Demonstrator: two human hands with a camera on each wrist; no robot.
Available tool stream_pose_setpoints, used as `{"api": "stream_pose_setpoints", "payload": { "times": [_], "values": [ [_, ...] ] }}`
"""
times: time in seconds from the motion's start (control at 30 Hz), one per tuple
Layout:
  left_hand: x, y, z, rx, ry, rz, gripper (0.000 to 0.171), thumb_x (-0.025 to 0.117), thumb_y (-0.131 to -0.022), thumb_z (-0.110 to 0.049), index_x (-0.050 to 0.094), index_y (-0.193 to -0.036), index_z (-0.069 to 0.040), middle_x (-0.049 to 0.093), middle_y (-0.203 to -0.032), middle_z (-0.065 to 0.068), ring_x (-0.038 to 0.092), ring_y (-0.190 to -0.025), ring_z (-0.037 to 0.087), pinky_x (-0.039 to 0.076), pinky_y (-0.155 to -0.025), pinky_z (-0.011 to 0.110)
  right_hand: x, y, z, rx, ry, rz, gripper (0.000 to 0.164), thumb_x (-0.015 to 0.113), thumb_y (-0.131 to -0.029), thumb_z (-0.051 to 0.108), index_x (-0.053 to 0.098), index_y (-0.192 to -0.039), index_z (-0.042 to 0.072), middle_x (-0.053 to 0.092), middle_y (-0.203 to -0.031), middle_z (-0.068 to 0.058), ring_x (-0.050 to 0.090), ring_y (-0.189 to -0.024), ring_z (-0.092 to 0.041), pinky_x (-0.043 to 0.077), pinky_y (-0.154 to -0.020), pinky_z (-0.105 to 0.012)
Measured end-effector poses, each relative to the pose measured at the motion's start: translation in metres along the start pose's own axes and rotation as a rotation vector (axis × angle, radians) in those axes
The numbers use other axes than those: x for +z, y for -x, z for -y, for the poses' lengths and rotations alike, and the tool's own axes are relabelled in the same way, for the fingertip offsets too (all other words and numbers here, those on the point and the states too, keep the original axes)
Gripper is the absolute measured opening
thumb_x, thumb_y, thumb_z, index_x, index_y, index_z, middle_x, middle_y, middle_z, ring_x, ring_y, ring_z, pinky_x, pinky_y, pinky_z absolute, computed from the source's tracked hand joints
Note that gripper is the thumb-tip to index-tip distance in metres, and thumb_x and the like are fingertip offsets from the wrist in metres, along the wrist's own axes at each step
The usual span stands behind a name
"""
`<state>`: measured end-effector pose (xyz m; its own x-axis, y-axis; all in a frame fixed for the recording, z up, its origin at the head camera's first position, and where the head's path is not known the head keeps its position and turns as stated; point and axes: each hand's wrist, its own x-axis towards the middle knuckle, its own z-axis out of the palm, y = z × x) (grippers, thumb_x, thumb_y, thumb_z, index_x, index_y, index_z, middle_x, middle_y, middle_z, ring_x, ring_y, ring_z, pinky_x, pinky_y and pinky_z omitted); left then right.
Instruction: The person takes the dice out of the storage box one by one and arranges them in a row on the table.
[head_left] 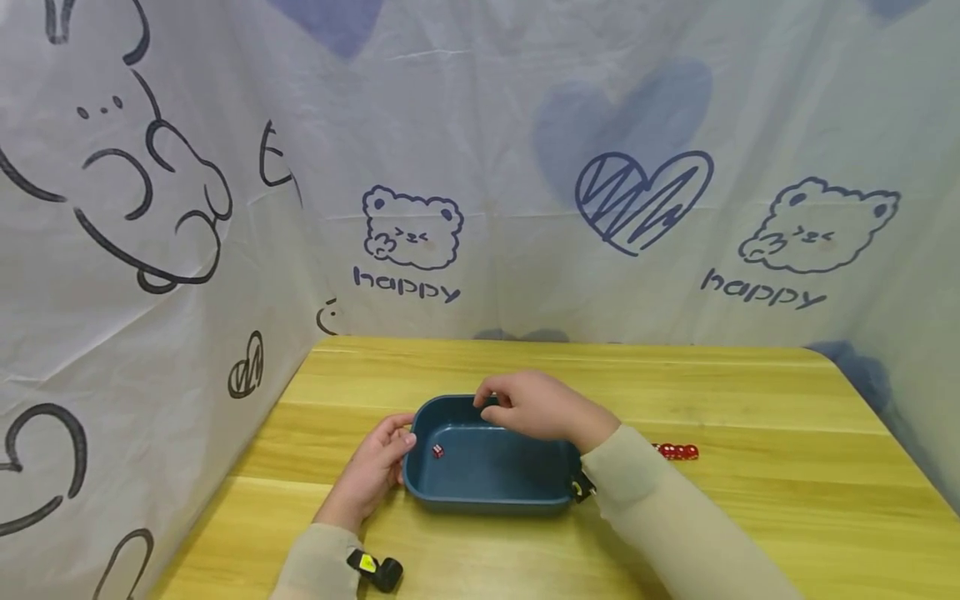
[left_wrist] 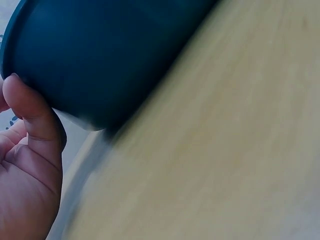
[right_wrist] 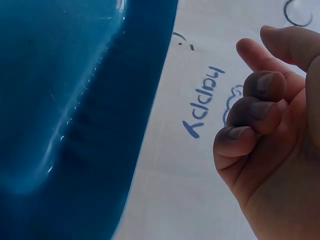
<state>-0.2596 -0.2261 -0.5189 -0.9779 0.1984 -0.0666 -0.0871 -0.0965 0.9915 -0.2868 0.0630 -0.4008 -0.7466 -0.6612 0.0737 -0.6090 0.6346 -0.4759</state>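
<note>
A dark blue rectangular plastic tub [head_left: 495, 503] stands on the wooden table. At its left end my left hand [head_left: 372, 468] grips the wall; in the left wrist view the thumb [left_wrist: 32, 107] presses near the rim. One small red die [head_left: 438, 451] with white spots lies inside the tub, toward the left. Over the tub's far right part hovers my right hand [head_left: 542, 406]. The right wrist view shows this hand [right_wrist: 275, 130] with three fingers loosely curled, thumb and index finger apart, and nothing between them.
Right of the tub, a short row of red dice [head_left: 678, 452] lies on the table [head_left: 795, 467], partly hidden by my right sleeve. A white cloth [head_left: 510, 250] with drawings hangs behind the table and along its sides.
</note>
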Motion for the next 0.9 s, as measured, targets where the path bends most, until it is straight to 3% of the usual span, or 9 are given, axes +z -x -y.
{"api": "stream_pose_setpoints", "payload": {
  "times": [0.23, 0.5, 0.9],
  "values": [
    [0.001, -0.002, -0.001, 0.005, -0.019, 0.004, 0.042, 0.054, -0.105, -0.012, 0.043, -0.144, -0.002, 0.054, -0.093, 0.006, 0.049, -0.061, 0.012, 0.045, -0.052, 0.021, 0.003, -0.019, 0.008, -0.065, 0.069, 0.057, 0.023, 0.062, -0.099, 0.029, 0.072, -0.118, 0.022, 0.065, -0.087, 0.014, 0.056, -0.069, -0.008, 0.05, -0.07, -0.028],
    [0.0, -0.001, 0.0, -0.002, 0.004, 0.005, 0.042, 0.053, -0.106, -0.011, 0.042, -0.144, -0.001, 0.053, -0.093, 0.007, 0.048, -0.061, 0.013, 0.044, -0.052, 0.022, 0.014, -0.039, 0.018, -0.085, 0.09, 0.072, 0.021, 0.064, -0.099, 0.027, 0.073, -0.117, 0.019, 0.063, -0.086, 0.013, 0.056, -0.072, -0.01, 0.049, -0.069, -0.027],
    [0.0, 0.002, 0.0, 0.006, 0.006, 0.01, 0.041, 0.055, -0.105, -0.013, 0.044, -0.143, -0.001, 0.051, -0.09, 0.006, 0.048, -0.061, 0.014, 0.044, -0.053, 0.022, 0.031, -0.057, 0.013, -0.057, 0.095, 0.06, 0.02, 0.065, -0.098, 0.024, 0.073, -0.116, 0.019, 0.064, -0.089, 0.012, 0.057, -0.077, -0.011, 0.05, -0.072, -0.025]
  ]
}}
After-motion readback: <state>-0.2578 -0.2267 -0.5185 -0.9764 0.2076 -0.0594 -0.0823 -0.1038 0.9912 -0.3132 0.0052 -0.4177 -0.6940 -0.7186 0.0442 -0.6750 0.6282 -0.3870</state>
